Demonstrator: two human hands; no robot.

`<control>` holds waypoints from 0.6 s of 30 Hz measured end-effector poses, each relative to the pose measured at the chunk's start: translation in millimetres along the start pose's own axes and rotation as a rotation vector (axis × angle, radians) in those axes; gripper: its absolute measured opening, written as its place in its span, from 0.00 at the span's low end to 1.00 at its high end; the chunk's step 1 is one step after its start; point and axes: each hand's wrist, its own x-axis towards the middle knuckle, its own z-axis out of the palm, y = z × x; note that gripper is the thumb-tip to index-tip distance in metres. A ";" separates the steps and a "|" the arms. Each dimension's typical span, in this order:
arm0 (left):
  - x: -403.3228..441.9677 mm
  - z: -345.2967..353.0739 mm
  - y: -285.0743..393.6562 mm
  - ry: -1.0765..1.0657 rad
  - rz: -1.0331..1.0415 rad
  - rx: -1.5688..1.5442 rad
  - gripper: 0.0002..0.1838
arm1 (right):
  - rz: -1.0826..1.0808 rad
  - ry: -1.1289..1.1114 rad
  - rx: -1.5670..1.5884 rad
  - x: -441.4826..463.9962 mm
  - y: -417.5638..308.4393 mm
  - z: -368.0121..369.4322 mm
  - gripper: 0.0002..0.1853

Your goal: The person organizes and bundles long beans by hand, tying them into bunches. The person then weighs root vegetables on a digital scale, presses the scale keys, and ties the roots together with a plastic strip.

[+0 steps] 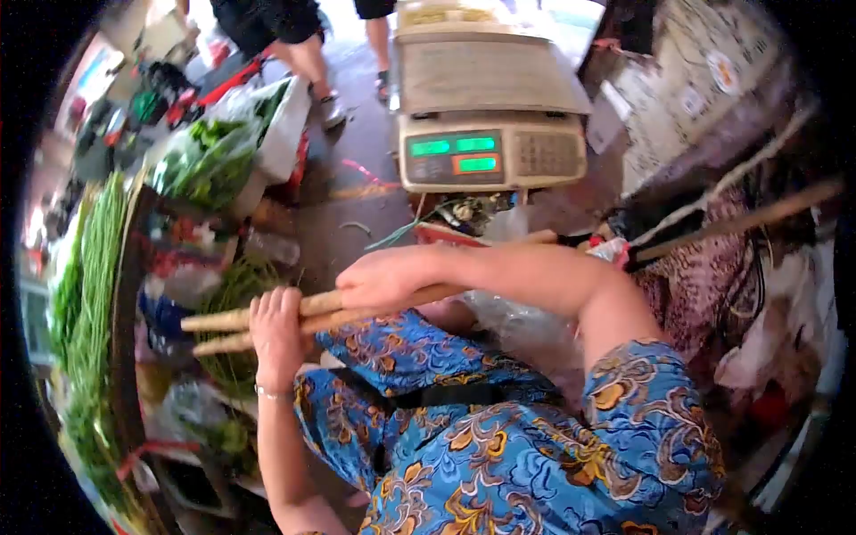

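Two long, thin tan roots, stick-like in shape, lie side by side across my lap, their ends pointing left. My left hand, with a bracelet at the wrist, is closed around both near their left ends. Farther right along them, my right hand is closed over the roots, its fingers partly hidden behind the back of the hand. My right forearm covers part of their length, so their right ends are hard to make out. A digital scale with lit green displays stands just ahead of my hands.
Long green bean pods lie along a shelf edge on the left. Leafy greens fill a white foam box behind them. Clear plastic bags hang by my right side. Legs of other people show at the top.
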 end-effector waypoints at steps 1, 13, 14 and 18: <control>-2.4 0.8 1.5 0.034 -0.015 0.025 0.19 | -0.092 0.066 -0.222 4.0 4.3 5.4 0.28; -14.5 -6.8 2.0 -0.081 -0.083 -0.048 0.19 | -0.060 0.201 -0.252 -14.0 -10.3 17.4 0.23; -18.5 -8.3 1.8 -0.081 -0.088 -0.055 0.19 | -0.085 0.170 -0.252 -6.8 -12.9 25.5 0.23; -33.8 -28.1 -0.3 -0.123 -0.106 0.033 0.31 | -0.062 0.216 -0.261 21.6 -20.9 43.1 0.20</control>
